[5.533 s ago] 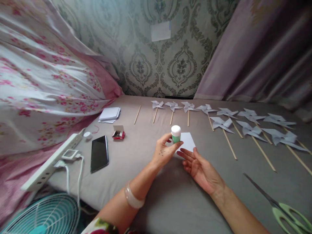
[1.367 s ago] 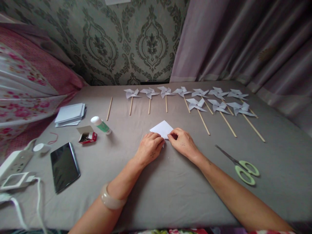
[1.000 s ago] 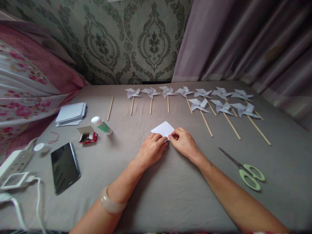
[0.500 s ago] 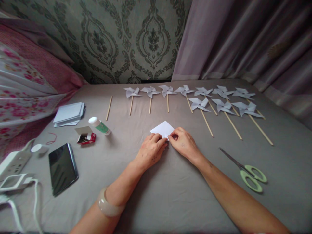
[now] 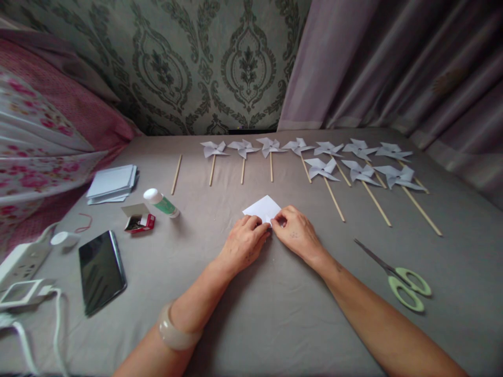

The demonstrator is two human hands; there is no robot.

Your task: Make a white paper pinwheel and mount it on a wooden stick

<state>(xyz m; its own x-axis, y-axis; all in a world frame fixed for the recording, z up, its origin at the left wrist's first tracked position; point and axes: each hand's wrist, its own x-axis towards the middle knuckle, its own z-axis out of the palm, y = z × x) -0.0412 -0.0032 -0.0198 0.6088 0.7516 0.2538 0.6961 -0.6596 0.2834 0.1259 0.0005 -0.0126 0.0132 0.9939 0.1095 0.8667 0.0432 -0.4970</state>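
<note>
Left hand point(image 5: 242, 242) and right hand point(image 5: 295, 234) side by side, knuckles up, fingertips pinched narrow on the near corner of a folded white paper square point(image 5: 262, 207). Paper lying flat on the grey-covered bed point(image 5: 275, 314), just beyond both hands, turned like a diamond; far corner pointing away toward the wall, long axis running roughly from the hands outward. Whether folded into a triangle or left square hard to tell, near part hidden under the fingers.

Possible trouble, as a judgement: soft bedding under the sheet giving way beneath pressure, leaving a crooked or weak crease; corners slipping out of line if one hand presses before the other; thin paper tearing at the corner under a hard pinch.

Further out, left: glue stick point(image 5: 161, 202) on its side, small red box point(image 5: 138, 220) open beside it, black phone point(image 5: 101, 270) nearer, stack of white paper squares point(image 5: 112, 183) beyond, white power strip point(image 5: 21, 262) at the edge. Ahead: one bare wooden stick point(image 5: 176, 174), then a row of finished paper pinwheels point(image 5: 322, 168) on sticks. Right: green-handled scissors point(image 5: 396, 275), well apart from the hands.
</note>
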